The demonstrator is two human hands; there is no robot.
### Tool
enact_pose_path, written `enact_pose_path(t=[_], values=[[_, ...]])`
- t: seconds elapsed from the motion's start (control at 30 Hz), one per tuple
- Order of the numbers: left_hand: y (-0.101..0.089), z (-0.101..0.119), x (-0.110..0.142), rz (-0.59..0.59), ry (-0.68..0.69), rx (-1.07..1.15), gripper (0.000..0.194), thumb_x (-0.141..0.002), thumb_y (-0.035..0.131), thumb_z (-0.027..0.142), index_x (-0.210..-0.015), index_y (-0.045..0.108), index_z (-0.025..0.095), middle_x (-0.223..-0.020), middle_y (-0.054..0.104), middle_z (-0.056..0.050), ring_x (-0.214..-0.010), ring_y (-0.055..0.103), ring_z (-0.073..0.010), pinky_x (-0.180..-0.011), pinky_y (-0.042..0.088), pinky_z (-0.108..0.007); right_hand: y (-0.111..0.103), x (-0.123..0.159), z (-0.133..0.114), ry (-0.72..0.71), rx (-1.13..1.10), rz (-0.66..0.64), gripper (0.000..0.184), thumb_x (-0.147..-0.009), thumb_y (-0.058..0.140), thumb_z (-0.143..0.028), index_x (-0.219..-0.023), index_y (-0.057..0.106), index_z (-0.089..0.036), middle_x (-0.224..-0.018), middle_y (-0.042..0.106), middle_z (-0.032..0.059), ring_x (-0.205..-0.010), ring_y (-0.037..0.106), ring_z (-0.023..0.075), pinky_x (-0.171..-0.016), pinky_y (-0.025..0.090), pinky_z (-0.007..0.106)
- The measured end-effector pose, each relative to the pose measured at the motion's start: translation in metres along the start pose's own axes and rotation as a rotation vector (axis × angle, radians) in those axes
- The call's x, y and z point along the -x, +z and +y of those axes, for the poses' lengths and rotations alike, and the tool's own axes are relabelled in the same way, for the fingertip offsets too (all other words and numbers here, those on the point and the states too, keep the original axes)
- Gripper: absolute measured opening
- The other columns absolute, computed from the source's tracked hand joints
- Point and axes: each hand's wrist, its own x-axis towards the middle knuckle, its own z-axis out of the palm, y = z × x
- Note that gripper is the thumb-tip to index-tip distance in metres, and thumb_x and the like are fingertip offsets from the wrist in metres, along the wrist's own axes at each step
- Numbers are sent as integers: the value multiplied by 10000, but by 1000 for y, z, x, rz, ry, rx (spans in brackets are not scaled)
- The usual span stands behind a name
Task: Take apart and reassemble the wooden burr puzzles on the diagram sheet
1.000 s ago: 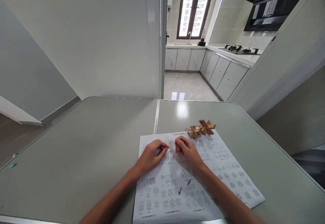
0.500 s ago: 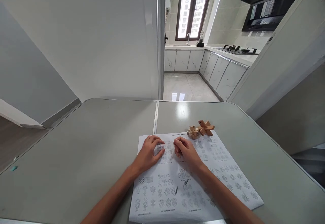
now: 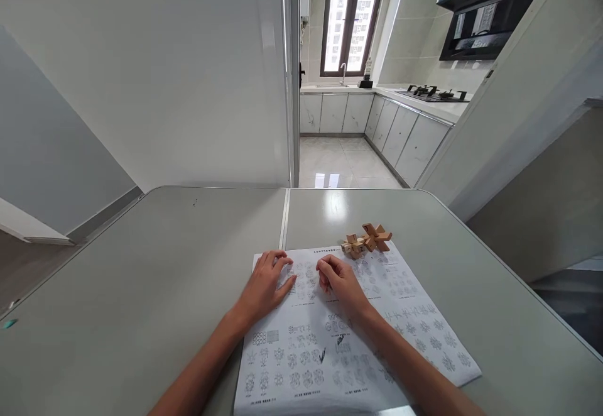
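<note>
A large white sheet printed with small puzzle diagrams [image 3: 277,397] lies on the table, with two dark pen-like marks on it. My left hand [image 3: 265,287] rests on the sheet's upper left part, fingers and thumb apart, holding nothing. Over the upper middle of the sheet, my right hand [image 3: 343,285] is closed, thumb against the curled fingers. Whatever may be between those fingertips is hidden. Just beyond that hand, at the sheet's far edge, sit two interlocking wooden puzzles: a smaller pale one [image 3: 353,246] and a larger brown one [image 3: 376,238] that touch or nearly touch.
The grey-green table [image 3: 141,290] has a pale seam [image 3: 284,218] running away from me. A small teal bit [image 3: 9,323] lies near its left edge. Past the far edge are a white panel [image 3: 188,89] and a kitchen with marble-patterned cabinets [image 3: 405,133].
The whole view has shifted slightly, so the table and sheet appear a little further left. My left hand has slid a little left, away from my right hand, which keeps its closed pose.
</note>
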Motion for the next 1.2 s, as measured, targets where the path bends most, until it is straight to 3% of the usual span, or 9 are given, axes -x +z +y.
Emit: enact_pose_path(t=[0.47,0.7,0.93,1.1,1.2], values=[[6,3,-1,81,-78,-72,202,-981,646,385,-1132,657,251,-1232,635,-77,-1141,601,-297,-998,510,-498,-2,-4,-8,-46,-35,98,378,-900,662,-547,-738,549,-225,-568,467,-58,-507,405,121,-473,342,242],[3,7,2,50,-72,34,225,-1003,601,412,-1161,649,260,-1261,621,-85,-1196,591,-299,-997,530,-484,-9,-2,-19,-81,14,157,407,-914,657,-580,-740,533,-234,-574,443,-58,-506,383,125,-487,344,258],[7,6,2,8,-17,29,265,-977,642,373,-1218,613,267,-1328,594,-94,-1254,553,-310,-1059,500,-514,-34,-11,-29,-190,-40,400,460,-958,629,-588,-711,452,-243,-586,442,-56,-487,377,116,-472,361,271],[7,7,-1,-3,-2,12,240,-979,639,366,-1196,620,263,-1313,608,-83,-1241,561,-299,-1064,495,-507,-62,-26,-24,-257,-120,656,404,-923,661,-632,-957,516,-257,-563,514,-93,-427,398,96,-398,347,217],[6,7,-3,2,9,14,239,-971,649,367,-1185,632,262,-1300,622,-81,-1229,575,-297,-1063,498,-504,-73,-31,-17,-255,-111,733,448,-898,672,-653,-1060,535,-258,-548,531,-98,-410,423,104,-359,346,203]])
